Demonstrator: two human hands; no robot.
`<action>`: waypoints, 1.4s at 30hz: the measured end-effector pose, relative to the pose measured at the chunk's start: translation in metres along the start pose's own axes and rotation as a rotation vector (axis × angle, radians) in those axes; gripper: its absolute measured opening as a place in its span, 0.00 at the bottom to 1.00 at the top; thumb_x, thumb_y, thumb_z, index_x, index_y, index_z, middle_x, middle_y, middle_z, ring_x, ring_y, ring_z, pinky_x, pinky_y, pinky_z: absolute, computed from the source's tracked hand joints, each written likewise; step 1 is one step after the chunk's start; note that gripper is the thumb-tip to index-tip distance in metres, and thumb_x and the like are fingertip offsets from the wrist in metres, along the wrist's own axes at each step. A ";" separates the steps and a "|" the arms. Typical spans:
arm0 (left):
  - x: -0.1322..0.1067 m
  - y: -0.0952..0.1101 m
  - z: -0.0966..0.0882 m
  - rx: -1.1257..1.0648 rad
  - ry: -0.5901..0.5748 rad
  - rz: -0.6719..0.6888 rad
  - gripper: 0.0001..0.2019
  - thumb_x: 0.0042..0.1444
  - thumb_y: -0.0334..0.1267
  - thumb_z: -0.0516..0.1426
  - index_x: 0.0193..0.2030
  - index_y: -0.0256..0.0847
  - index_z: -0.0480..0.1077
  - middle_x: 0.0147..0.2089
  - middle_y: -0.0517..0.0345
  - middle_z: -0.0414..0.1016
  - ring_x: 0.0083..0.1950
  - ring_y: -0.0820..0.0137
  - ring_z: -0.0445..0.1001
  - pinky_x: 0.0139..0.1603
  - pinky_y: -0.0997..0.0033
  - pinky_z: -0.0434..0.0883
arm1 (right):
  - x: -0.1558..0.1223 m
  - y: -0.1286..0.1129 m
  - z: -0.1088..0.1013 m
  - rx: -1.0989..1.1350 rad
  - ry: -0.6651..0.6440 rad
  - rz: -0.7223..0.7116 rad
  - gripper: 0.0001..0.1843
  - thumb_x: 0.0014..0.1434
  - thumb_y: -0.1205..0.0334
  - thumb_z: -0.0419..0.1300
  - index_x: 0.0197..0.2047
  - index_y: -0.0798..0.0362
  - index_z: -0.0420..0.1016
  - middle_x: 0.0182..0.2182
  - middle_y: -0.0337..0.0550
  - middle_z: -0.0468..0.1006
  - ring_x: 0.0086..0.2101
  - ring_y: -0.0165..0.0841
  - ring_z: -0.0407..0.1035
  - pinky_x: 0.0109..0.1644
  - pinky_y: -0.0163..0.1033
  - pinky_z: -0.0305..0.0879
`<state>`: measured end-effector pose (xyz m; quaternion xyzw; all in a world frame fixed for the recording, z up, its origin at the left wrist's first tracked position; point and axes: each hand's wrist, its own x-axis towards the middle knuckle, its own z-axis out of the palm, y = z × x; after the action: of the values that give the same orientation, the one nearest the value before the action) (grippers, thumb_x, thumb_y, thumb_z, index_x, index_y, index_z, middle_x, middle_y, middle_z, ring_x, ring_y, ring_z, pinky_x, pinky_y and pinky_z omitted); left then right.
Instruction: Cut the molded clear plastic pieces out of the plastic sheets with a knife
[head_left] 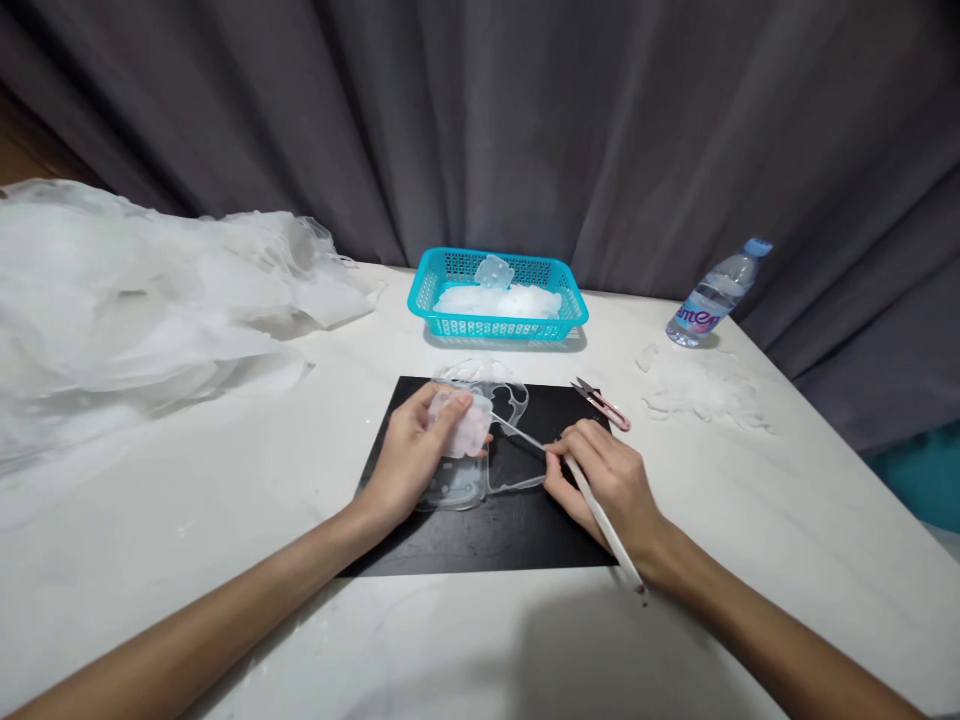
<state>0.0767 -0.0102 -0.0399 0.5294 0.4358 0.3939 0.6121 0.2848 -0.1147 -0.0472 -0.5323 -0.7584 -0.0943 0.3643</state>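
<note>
My left hand [420,445] presses down on a clear plastic case [480,455] that lies on a black mat [487,530]; its fingers are curled over a pale piece on top of the case. My right hand [600,480] is closed round a thin white pen-like tool [600,515]. The tool's tip points left and touches the case near its upper edge. Both hands rest over the mat in the middle of the white table [750,500].
A teal basket [495,322] holding clear plastic pieces stands behind the mat. Small pink-handled snips [604,404] lie at the mat's right corner. A water bottle [712,298] leans at the far right, with plastic scraps [705,395] near it. A heap of white plastic wrapping [135,300] fills the left.
</note>
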 end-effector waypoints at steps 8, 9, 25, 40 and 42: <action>-0.006 0.003 -0.005 0.031 -0.298 -0.012 0.20 0.62 0.55 0.66 0.44 0.43 0.66 0.33 0.58 0.81 0.33 0.64 0.83 0.36 0.66 0.80 | -0.003 0.008 0.002 0.309 -0.058 0.205 0.09 0.70 0.68 0.58 0.51 0.49 0.75 0.41 0.45 0.78 0.43 0.38 0.75 0.49 0.44 0.73; -0.006 0.002 -0.006 0.029 -0.311 -0.019 0.20 0.61 0.54 0.67 0.45 0.43 0.66 0.34 0.59 0.81 0.33 0.65 0.82 0.36 0.68 0.80 | -0.003 0.008 0.003 0.331 -0.056 0.213 0.12 0.69 0.68 0.59 0.54 0.49 0.75 0.43 0.46 0.78 0.44 0.38 0.75 0.51 0.45 0.73; -0.006 0.003 -0.004 0.069 -0.459 -0.003 0.20 0.55 0.43 0.72 0.45 0.41 0.68 0.35 0.64 0.74 0.34 0.73 0.73 0.37 0.76 0.70 | 0.014 0.011 0.010 0.617 -0.215 0.152 0.01 0.70 0.65 0.63 0.44 0.49 0.75 0.39 0.41 0.80 0.41 0.35 0.71 0.50 0.43 0.67; -0.004 0.008 -0.013 0.273 -0.673 0.009 0.16 0.55 0.43 0.71 0.41 0.39 0.70 0.33 0.65 0.68 0.32 0.75 0.66 0.32 0.78 0.65 | 0.007 0.023 0.027 0.113 -0.098 0.405 0.05 0.63 0.67 0.60 0.34 0.49 0.71 0.34 0.43 0.77 0.39 0.41 0.70 0.47 0.45 0.63; -0.004 0.008 -0.012 0.235 -0.638 0.017 0.16 0.56 0.43 0.71 0.41 0.38 0.71 0.33 0.65 0.68 0.33 0.75 0.67 0.33 0.78 0.65 | 0.006 0.024 0.026 0.142 -0.078 0.376 0.03 0.63 0.66 0.60 0.41 0.51 0.75 0.38 0.45 0.78 0.42 0.42 0.71 0.50 0.47 0.64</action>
<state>0.0640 -0.0094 -0.0325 0.6966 0.2602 0.1605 0.6491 0.2925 -0.0867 -0.0683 -0.6405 -0.6640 0.0497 0.3827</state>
